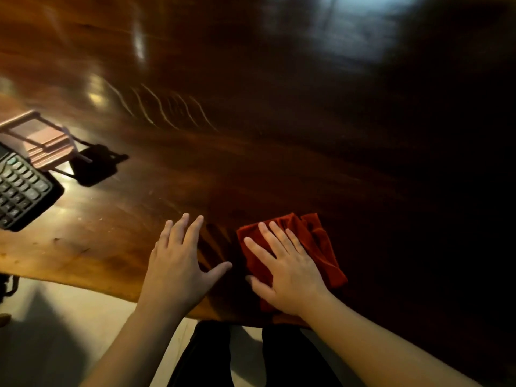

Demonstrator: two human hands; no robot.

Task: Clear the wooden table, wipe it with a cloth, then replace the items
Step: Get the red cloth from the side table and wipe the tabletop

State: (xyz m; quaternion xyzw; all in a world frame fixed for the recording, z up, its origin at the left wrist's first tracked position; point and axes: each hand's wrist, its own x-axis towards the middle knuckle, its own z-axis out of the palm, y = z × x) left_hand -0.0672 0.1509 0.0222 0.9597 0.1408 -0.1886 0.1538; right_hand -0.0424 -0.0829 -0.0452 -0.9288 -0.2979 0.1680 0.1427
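A dark, glossy wooden table (251,152) fills most of the view. Near its front edge lies a folded red cloth (318,241). My right hand (287,269) lies flat on the cloth with its fingers spread, pressing it to the wood. My left hand (181,261) rests palm down on the bare table just left of the cloth, fingers apart, holding nothing. A black calculator (19,188) lies at the left edge of the table. Behind it stands a small pink metal stand (47,141) with its dark shadow beside it.
Pale floor (55,331) shows below the table's wavy front edge. My legs in dark trousers (251,356) are under the edge. The right side of the table is in deep shadow. Light reflections streak the far surface.
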